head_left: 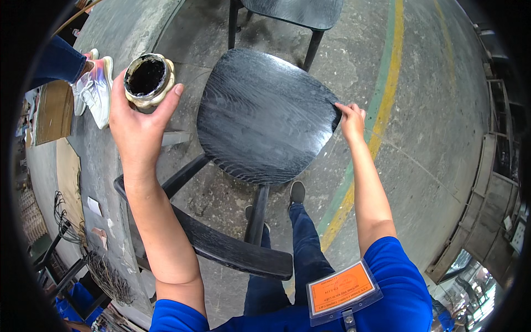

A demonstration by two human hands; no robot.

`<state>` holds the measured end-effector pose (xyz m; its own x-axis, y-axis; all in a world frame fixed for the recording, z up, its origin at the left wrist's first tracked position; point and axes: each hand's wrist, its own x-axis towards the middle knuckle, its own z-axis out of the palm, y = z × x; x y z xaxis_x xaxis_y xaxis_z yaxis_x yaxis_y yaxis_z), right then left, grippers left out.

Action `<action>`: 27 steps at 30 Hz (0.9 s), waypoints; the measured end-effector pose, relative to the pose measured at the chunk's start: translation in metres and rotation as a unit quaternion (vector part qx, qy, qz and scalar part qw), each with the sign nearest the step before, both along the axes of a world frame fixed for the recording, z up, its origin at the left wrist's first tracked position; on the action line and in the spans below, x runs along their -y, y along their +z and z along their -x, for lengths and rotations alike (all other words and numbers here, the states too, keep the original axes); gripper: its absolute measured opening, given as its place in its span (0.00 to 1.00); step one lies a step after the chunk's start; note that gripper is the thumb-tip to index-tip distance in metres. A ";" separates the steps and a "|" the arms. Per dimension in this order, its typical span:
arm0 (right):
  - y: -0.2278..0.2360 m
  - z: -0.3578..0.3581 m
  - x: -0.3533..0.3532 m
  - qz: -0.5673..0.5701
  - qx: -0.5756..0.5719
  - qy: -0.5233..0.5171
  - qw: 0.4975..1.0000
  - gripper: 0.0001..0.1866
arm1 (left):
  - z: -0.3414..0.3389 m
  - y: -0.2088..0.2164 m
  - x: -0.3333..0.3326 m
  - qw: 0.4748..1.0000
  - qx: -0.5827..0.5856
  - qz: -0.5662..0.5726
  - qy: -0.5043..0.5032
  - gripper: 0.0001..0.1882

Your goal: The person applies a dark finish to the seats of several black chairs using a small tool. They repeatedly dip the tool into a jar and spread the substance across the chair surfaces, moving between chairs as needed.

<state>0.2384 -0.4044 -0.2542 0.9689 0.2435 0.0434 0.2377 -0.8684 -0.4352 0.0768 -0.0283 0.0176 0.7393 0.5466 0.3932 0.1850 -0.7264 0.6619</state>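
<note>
My left hand is wrapped round a small pale jar with a scalloped side. Black paint or stain coats its inside, and the jar is tipped so that its mouth faces up towards me. In front of me stands a black wooden chair with visible grain, its backrest on my side. At the right edge of its seat, the closed fingers of my right hand touch the wood. Whatever they may hold is hidden.
Another black chair stands just beyond. To the left runs a raised concrete ledge, with another person's white sneaker on it, plus cardboard and a bundle of wires. Green and yellow lines mark the floor on the right.
</note>
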 end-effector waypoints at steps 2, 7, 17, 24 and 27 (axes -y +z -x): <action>-0.001 0.000 -0.004 0.000 0.001 -0.003 1.000 0.16 | 0.000 0.001 0.000 1.000 0.000 0.003 0.003 0.30; -0.007 -0.002 -0.010 -0.046 0.023 -0.009 0.999 0.16 | 0.001 0.002 0.002 1.000 0.001 0.023 -0.006 0.30; -0.016 0.003 -0.010 0.011 0.056 -0.017 0.998 0.16 | 0.000 0.004 0.003 1.000 0.000 0.011 0.000 0.30; -0.021 0.013 -0.022 0.015 0.071 -0.036 0.997 0.16 | 0.000 0.000 0.000 0.999 0.015 0.031 -0.004 0.30; -0.020 0.011 -0.020 0.013 0.046 -0.010 0.999 0.16 | 0.001 0.003 0.001 1.000 0.002 0.007 -0.004 0.30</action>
